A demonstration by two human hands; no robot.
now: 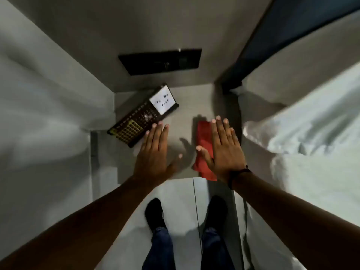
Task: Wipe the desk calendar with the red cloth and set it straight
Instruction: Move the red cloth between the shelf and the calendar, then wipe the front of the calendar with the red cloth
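Presently, we note both hands flat, fingers spread wide: left hand beside the skewed calendar near the surface's far-left corner, right hand over the red cloth.

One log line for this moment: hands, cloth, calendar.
left hand: open, fingertips at desk calendar | right hand: open, flat over red cloth | calendar: askew | wiping: not started

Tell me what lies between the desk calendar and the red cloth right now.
Only bare grey tabletop, crossed by hand shadows, in the head view. The desk calendar lies askew at left; the red cloth sits under the right hand.
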